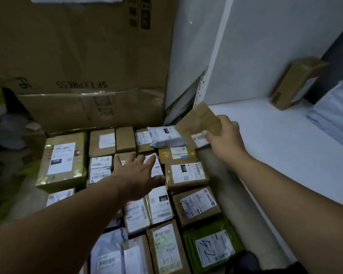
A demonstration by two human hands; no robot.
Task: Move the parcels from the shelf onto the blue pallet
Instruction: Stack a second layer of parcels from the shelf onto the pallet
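Parcels [186, 173] lie packed together beside a white shelf [265, 139], tall cartons [77, 56] behind.

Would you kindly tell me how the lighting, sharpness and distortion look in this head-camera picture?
Head view: dim overall, with the white shelf the brightest area; head view, far left: dark and smeared; the wide lens bows the shelf's front edge; the brown parcel gripped by the right hand looks motion-blurred; the 010 label stays legible.
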